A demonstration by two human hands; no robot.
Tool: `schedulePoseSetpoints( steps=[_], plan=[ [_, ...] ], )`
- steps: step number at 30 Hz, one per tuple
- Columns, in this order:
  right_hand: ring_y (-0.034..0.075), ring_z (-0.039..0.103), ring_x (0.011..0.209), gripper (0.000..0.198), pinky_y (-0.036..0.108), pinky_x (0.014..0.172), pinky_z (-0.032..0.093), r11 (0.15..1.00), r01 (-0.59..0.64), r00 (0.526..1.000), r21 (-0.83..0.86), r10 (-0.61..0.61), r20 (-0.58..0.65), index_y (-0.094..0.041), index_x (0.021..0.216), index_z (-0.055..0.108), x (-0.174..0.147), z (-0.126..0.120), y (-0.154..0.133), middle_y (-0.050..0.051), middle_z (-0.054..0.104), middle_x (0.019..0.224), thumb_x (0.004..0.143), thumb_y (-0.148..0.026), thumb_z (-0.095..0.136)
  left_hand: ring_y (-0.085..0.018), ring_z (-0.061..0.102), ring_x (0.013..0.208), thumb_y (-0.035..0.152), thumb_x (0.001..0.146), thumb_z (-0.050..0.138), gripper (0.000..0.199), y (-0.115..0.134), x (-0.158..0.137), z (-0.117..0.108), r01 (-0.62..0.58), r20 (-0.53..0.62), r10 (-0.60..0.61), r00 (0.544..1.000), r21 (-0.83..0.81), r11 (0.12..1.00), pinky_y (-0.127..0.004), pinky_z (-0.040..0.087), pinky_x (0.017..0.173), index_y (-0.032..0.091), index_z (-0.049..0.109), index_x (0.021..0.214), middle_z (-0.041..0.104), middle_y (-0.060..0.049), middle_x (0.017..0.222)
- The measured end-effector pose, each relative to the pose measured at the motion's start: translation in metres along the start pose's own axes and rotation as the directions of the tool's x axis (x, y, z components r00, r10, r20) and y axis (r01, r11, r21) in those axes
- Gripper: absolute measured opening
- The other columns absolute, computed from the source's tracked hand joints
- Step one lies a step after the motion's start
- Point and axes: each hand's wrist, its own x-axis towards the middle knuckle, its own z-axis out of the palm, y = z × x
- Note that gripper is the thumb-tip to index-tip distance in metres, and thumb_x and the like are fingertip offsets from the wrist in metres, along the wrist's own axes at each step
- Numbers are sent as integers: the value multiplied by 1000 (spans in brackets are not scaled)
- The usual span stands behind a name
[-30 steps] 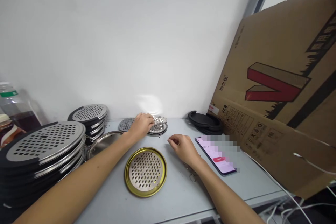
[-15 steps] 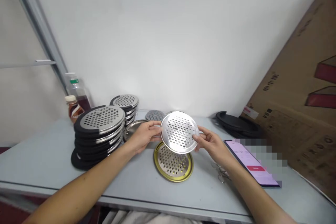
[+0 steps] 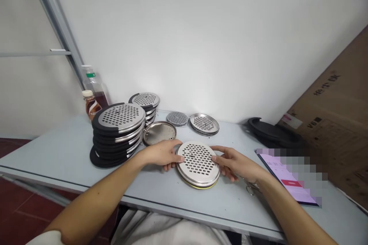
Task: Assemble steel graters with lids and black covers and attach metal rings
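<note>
On the table (image 3: pixel 161 195), left fingers (image 3: pixel 176 158) and right fingers (image 3: pixel 220 159) hold a perforated disc (image 3: pixel 198 159) — by opposite edges.

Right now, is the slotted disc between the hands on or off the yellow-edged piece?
On: the slotted disc lies over the yellow-edged piece, whose rim peeks out beneath. Whether fully seated, I can't tell.

I count two hands, left hand (image 3: pixel 162 154) and right hand (image 3: pixel 235 163); one front pile of perforated plates (image 3: pixel 198 159), one back pile (image 3: pixel 204 123), layers not resolved. Two black-trimmed stacks, near stack (image 3: pixel 123 117) and far stack (image 3: pixel 146 100), one grey disc (image 3: pixel 177 118), one shallow pan (image 3: pixel 159 132). Two bottles, large bottle (image 3: pixel 99 96) and small bottle (image 3: pixel 92 108); one phone (image 3: pixel 281 172); one carton (image 3: pixel 330 130); one black pile (image 3: pixel 270 132).
</note>
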Motion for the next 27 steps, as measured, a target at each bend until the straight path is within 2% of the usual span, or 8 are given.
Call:
schedulePoseSetpoints(
  steps=[3,7,10,12,15,18,22,27],
  plan=[
    [9,49,36,65,17,31,32,999,-13,1000,-50,14,12,-18,140,43,-1,-2,1,-4,59,57,85,-45,64,-11,56,44,37,83,63,60,1,-1,1,24,20,-24,1000,42,999,-19,44,39,18,41,136,61,2,66],
    [10,52,44,67,20,40,40,987,54,998,-153,-49,40,-17,141,42,-5,-8,-2,-3,62,64,83,-43,66,-14,59,45,42,83,61,62,1,-4,3,6,18,-7,1000,59,998,-21,45,40,18,41,137,61,2,67],
    [15,60,61,72,25,55,49,947,109,992,-302,-121,-21,-19,140,46,-15,-10,-4,1,66,78,77,-43,72,-16,60,49,49,82,62,68,0,-9,4,-40,-94,57,994,174,984,-23,45,45,18,42,140,63,2,66],
    [20,64,81,75,32,71,53,886,139,973,-442,-206,-107,-22,139,48,-26,-6,-3,6,67,97,73,-45,75,-18,63,61,51,80,64,72,-3,-15,7,-106,-203,172,964,303,947,-27,49,57,21,42,142,66,1,73],
    [29,58,112,80,40,95,47,788,166,930,-592,-324,-171,-30,142,45,-44,9,2,11,54,133,71,-49,76,-24,63,101,48,79,69,70,-10,-26,14,-240,-264,394,880,468,850,-36,50,91,28,45,141,66,-6,111],
    [34,42,133,88,45,107,39,775,164,916,-611,-349,-198,-35,146,38,-51,27,12,9,31,154,69,-55,76,-29,41,134,47,79,71,72,-19,-33,22,-319,-206,492,846,543,777,-46,35,111,31,44,143,44,-10,146],
    [35,33,140,88,48,114,31,792,168,920,-587,-340,-195,-32,145,41,-41,41,25,9,27,157,69,-59,75,-33,29,142,52,74,73,75,-27,-31,27,-312,-132,464,876,579,753,-52,29,114,35,45,142,28,-8,157],
    [33,31,141,84,49,115,29,789,171,902,-589,-366,-228,-28,143,46,-35,44,31,10,28,156,69,-60,74,-34,32,141,50,73,75,75,-30,-28,29,-304,-146,461,875,575,760,-53,33,112,39,45,141,30,-7,156]
  ],
)
